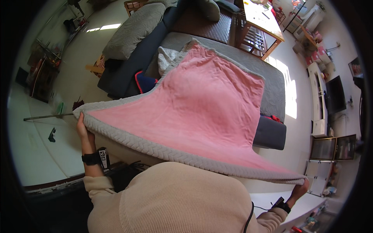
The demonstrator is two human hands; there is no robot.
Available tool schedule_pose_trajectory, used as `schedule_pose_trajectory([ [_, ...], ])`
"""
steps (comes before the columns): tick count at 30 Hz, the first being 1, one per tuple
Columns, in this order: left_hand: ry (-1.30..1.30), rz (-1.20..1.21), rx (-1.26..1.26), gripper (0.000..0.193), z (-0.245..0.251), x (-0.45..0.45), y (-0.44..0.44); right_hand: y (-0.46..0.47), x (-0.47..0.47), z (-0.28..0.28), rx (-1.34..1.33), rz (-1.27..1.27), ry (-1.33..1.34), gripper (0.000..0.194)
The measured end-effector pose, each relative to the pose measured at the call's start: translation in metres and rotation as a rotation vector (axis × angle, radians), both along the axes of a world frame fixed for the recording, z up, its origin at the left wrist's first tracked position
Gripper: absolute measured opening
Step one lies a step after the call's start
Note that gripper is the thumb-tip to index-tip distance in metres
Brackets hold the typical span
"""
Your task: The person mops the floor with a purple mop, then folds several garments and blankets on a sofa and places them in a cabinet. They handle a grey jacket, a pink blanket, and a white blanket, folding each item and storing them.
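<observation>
A pink blanket (201, 99) with a grey plush border stretches from my two hands across the sofa in front of me. My left hand (82, 126) grips one near corner, out to the left. The other near corner is held by my right hand (300, 188), low at the right. Between the hands the near edge sags slightly in front of my body. The far part rests on the grey-covered sofa seat (272, 90) and bulges upward in the middle; what lies beneath is hidden.
A grey patterned cushion (135, 29) leans over the dark sofa back (154, 40). Navy cloth with red trim (144, 82) lies beside the blanket. A wooden table (262, 14) stands beyond. At the right are a white TV cabinet (316, 99) and a television (335, 94).
</observation>
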State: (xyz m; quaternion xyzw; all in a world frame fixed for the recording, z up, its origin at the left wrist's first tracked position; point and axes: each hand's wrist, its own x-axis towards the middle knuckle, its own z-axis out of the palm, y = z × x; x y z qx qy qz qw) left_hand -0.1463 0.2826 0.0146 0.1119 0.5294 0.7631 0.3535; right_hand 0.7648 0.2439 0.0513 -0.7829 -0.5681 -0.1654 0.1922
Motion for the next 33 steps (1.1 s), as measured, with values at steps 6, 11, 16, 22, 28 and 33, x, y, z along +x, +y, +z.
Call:
schedule_pose_trajectory([
  [6, -0.039, -0.124, -0.052, 0.038, 0.002, 0.005, 0.035, 0.023, 0.017, -0.018, -0.159, 0.042, 0.08, 0.021],
  [11, 0.014, -0.294, -0.087, 0.037, 0.009, 0.019, 0.153, 0.103, 0.031, -0.021, -0.335, 0.088, 0.101, 0.017],
  [16, 0.131, -0.359, -0.116, 0.037, 0.009, 0.047, 0.356, 0.245, 0.06, -0.023, -0.348, 0.047, 0.003, 0.018],
  [22, 0.14, -0.357, 0.1, 0.035, 0.063, 0.107, 0.56, 0.422, 0.112, 0.035, -0.134, -0.025, -0.083, 0.023],
  [28, 0.198, -0.767, 0.09, 0.07, -0.015, 0.201, 0.627, 0.531, 0.067, -0.019, -0.056, 0.092, -0.237, 0.071],
  [33, 0.094, -0.983, -0.285, 0.073, -0.144, 0.215, 0.584, 0.472, -0.027, -0.164, -0.322, 0.33, -0.006, 0.065],
])
